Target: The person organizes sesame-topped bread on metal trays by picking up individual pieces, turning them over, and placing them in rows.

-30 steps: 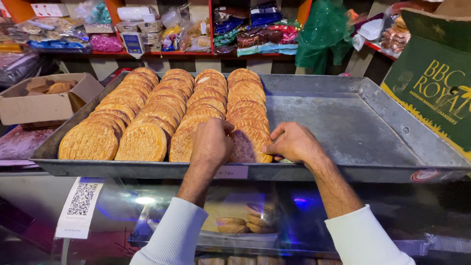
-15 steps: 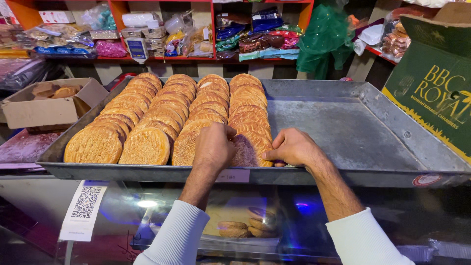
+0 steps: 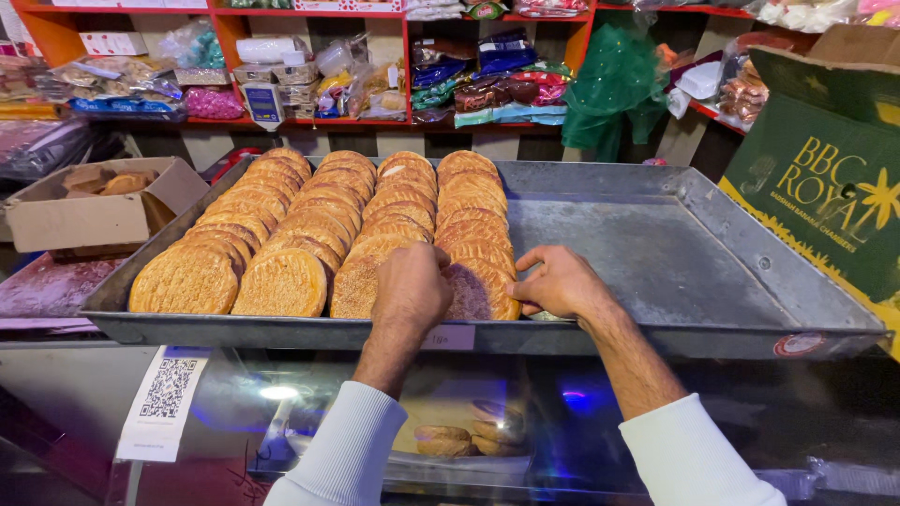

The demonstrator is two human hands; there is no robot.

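Flatbread (image 3: 480,290) at tray's (image 3: 656,253) 6 o'clock: left hand (image 3: 412,286) and right hand (image 3: 558,281) fingers grasping its edges. Best lifted evenly, sparing neighbouring rows.

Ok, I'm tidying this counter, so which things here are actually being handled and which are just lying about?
Being handled:
left hand and right hand, both on the front flatbread of the rightmost row
metal tray holding the rows of round flatbreads

Just lying about:
cardboard box with bread pieces
green carton
green bag
shelf packets
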